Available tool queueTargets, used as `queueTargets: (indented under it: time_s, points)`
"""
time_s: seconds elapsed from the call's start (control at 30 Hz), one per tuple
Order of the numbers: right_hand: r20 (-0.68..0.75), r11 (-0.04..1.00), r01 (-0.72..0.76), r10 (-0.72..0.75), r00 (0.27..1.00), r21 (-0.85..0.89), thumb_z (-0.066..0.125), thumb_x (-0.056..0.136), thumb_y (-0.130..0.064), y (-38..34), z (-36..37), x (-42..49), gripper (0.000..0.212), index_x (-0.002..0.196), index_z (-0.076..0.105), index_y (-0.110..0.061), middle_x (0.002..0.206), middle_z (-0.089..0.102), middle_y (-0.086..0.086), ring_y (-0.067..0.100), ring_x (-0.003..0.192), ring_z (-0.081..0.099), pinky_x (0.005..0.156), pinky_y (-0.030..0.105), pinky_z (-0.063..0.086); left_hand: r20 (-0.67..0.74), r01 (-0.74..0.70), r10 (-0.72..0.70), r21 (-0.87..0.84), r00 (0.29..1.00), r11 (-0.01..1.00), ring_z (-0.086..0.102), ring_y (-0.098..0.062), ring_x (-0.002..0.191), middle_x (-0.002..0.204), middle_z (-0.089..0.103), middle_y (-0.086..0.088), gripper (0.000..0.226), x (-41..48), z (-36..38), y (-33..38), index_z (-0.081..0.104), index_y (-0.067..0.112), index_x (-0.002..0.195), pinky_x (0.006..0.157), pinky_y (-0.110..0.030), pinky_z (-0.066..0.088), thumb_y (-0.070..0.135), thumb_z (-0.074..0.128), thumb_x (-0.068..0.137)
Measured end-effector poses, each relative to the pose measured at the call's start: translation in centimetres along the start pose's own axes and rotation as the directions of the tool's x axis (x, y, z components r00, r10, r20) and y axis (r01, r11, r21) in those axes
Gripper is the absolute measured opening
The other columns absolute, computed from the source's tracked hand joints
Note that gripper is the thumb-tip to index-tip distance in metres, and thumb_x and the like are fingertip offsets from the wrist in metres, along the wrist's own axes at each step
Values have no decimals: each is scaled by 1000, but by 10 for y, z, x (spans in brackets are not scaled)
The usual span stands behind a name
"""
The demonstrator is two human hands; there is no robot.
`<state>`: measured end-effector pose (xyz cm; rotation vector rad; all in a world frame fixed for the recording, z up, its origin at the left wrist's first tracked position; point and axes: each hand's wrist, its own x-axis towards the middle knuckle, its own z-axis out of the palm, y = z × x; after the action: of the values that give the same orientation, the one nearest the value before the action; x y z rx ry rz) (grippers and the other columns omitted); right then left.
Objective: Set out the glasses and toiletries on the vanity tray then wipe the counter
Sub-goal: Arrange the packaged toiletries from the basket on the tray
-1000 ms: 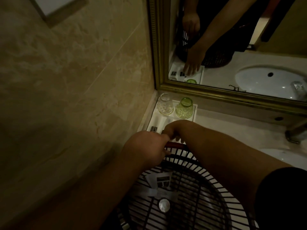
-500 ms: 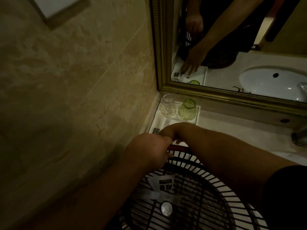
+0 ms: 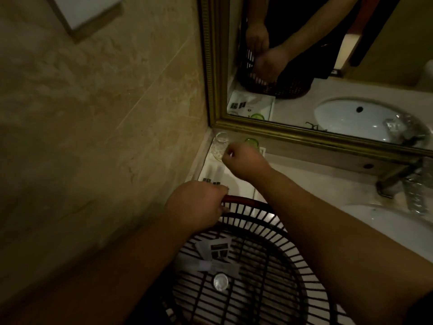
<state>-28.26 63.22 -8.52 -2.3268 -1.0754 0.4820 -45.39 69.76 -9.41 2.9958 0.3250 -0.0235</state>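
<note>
A white vanity tray (image 3: 212,168) lies in the counter's corner, against the wall and under the mirror. At its far end stand a clear glass (image 3: 219,146) and a green glass (image 3: 251,141), the green one half hidden by my right hand (image 3: 243,163). That hand hovers over the tray with its fingers curled, and nothing identifiable shows in it. Dark-labelled packets (image 3: 210,181) lie at the tray's near end. My left hand (image 3: 196,205) grips the rim of a dark slatted basket (image 3: 260,208). Inside the basket lie white sachets (image 3: 219,248) and a small round cap (image 3: 220,282).
A tiled wall (image 3: 105,137) closes off the left. The gold-framed mirror (image 3: 328,141) runs along the back. A faucet (image 3: 398,181) and the white sink basin (image 3: 386,221) are on the right. Pale bare counter (image 3: 316,181) lies between tray and sink.
My right hand has lifted off the tray's near end and moved toward the glasses, curling its fingers. My left hand keeps its hold on the basket rim.
</note>
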Motion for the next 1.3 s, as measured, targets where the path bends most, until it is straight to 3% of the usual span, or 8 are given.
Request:
queueTargets:
  time_s: [0.07, 0.13, 0.33, 0.5, 0.73, 0.87, 1.2, 1.3]
  points:
    - [-265, 980, 195, -180, 947, 33, 55, 93, -32, -15, -16, -36, 21, 78, 61, -19, 67, 60, -2, 16, 61, 57, 54, 32, 46, 19, 20, -20, 15, 1000, 1000, 54, -13, 58, 70, 59, 7, 25, 1, -1, 1, 57, 31, 81, 51, -29, 43, 56, 59, 83]
    - [-341, 925, 379, -367, 865, -34, 53, 92, -35, -25, -19, -82, 28, 66, 51, -25, 55, 46, -9, 9, 49, 45, 46, 29, 39, 70, 53, -53, 5, 996, 999, 50, -11, 52, 61, 53, 6, 26, 3, -4, 1, 45, 31, 66, 48, -28, 40, 50, 54, 80]
    - [142, 805, 581, -566, 812, -119, 57, 92, -36, -1, 36, -175, 29, 64, 50, -28, 54, 44, -9, 6, 46, 37, 47, 23, 35, 12, 13, -13, 27, 1000, 1000, 62, -22, 72, 81, 67, 3, 27, 1, -1, 2, 61, 28, 92, 59, -34, 47, 54, 61, 83]
    - [533, 876, 438, -278, 799, -201, 63, 93, -40, 16, 97, -174, 30, 110, 67, -16, 98, 69, 6, 18, 76, 58, 63, 28, 44, -25, -4, 5, 52, 1000, 999, 57, -21, 68, 80, 65, 2, 29, 0, -2, 2, 60, 26, 91, 55, -32, 37, 54, 66, 86]
    - [599, 825, 414, -119, 792, -384, 52, 103, -30, 1, 151, -166, 41, 135, 56, -4, 132, 59, 18, 40, 113, 61, 77, 43, 49, -10, 13, -13, 49, 1000, 999, 52, -16, 66, 75, 60, 7, 29, -1, -3, 4, 61, 28, 95, 56, -32, 40, 56, 64, 87]
    - [577, 867, 351, -93, 812, -353, 60, 99, -30, 1, 151, -164, 41, 133, 59, -7, 125, 65, 17, 37, 108, 64, 85, 43, 53, -2, 20, -20, 57, 1000, 998, 51, -16, 66, 71, 52, 9, 29, -1, -3, 5, 60, 28, 95, 56, -32, 38, 56, 63, 88]
    - [490, 988, -51, -26, 872, 143, 65, 81, -50, 10, 36, -170, 45, 119, 47, -34, 108, 64, -10, 7, 93, 65, 79, 34, 59, 34, 27, -28, 43, 999, 999, 58, -17, 66, 75, 62, 5, 26, -1, -8, 6, 60, 28, 90, 58, -33, 48, 53, 62, 86]
    - [365, 970, -80, -9, 931, 227, 64, 88, -32, 11, 12, -179, 44, 127, 44, -35, 112, 63, -9, 8, 97, 65, 82, 37, 59, 56, 28, -30, 43, 998, 999, 58, -15, 66, 75, 63, 7, 18, -1, -8, 5, 60, 31, 92, 60, -34, 53, 45, 62, 82]
